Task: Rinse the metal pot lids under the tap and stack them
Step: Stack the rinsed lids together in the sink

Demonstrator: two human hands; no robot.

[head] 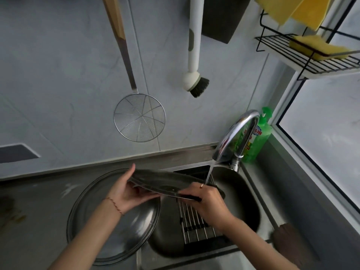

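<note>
I hold a metal pot lid [165, 181] nearly level over the sink, its right end just under the running water. My left hand [129, 193] grips its left rim, thumb over the top edge. My right hand [204, 199] grips the right rim from above, where the stream falls from the curved chrome tap [239, 133]. A second, larger lid [109, 227] lies flat on the steel counter to the left of the sink, partly under my left forearm.
The steel sink [243, 201] holds a roll-up drying rack [196, 223] across its middle. A green soap bottle [259, 137] stands behind the tap. A wire skimmer [139, 117] and a dish brush [194, 75] hang on the wall; a rack with a sponge [319, 47] is upper right.
</note>
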